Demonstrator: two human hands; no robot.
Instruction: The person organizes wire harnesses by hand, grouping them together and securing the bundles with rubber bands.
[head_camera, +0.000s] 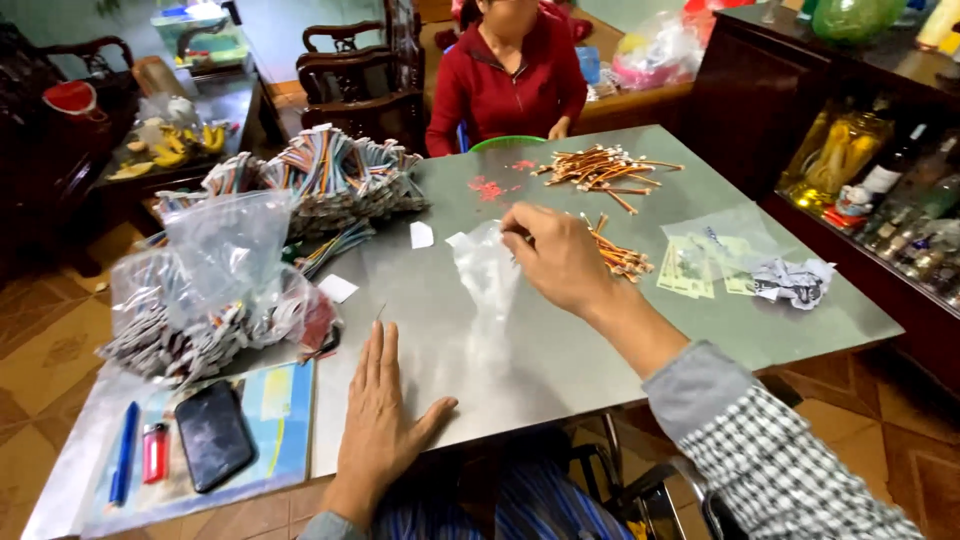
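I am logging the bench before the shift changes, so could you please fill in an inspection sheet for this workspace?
Surface: grey metal table, shiny, with red specks near the far edge.
Job's things: small clear plastic bag and a bunch of orange-brown short wires beside it; a bigger pile of the same wires further off.
Clutter: bagged wire bundles, stacked bundles, black phone, blue pen, red lighter, paper slips.
Hands: left hand flat on the table, holding nothing; right hand pinching the clear bag.
Cables: nothing seen beyond the wire stock.
Surroundings: person in a red top opposite, wooden chairs, bottle cabinet.
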